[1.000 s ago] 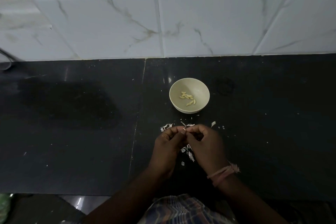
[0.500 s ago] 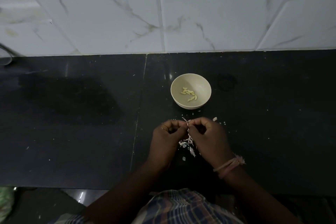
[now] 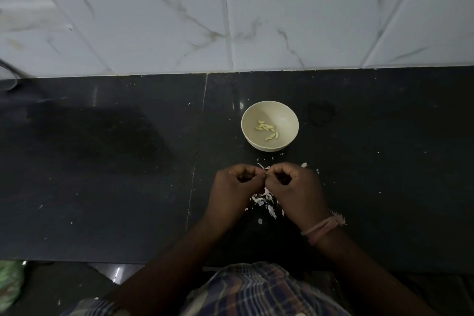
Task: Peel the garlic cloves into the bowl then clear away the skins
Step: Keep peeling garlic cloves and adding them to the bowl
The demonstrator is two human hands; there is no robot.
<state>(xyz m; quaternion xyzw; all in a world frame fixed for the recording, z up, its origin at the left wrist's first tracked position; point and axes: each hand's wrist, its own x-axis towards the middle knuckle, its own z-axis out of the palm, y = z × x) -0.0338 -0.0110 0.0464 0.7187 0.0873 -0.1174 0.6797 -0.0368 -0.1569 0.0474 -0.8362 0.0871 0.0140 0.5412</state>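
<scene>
Garlic cloves (image 3: 267,130), peeled and pale yellow, lie in a loose cluster at the bottom of a cream bowl (image 3: 287,117) that stands on the black counter (image 3: 102,174) just right of the frame's centre. Below the bowl, the left hand (image 3: 232,188) and right hand (image 3: 295,187) meet knuckle to knuckle, both with fingers curled inward and their tips pressed together around a small whitish scrap (image 3: 265,168) that pokes up between them; whether this is a whole clove or only skin is hard to make out, since the fingers hide nearly all of it and the light is dim. Each hand pinches at that scrap, so neither is spread wide. Torn papery skins (image 3: 264,200) lie scattered on the counter under and between the hands, partly covered by them, with a few more flecks (image 3: 304,165) near the bowl's lower edge and to the right of the right hand. A pinkish thread band (image 3: 323,228) circles the right wrist, its frayed end sticking out. At the bottom of the frame a plaid garment (image 3: 256,290) is cut off by the edge. White marble-veined tiles (image 3: 179,20) fill the upper half. At the far left edge a dark curved object (image 3: 7,77) is cropped and cannot be identified, and a greenish blur (image 3: 10,282) sits in the lower left corner, too indistinct to name.
</scene>
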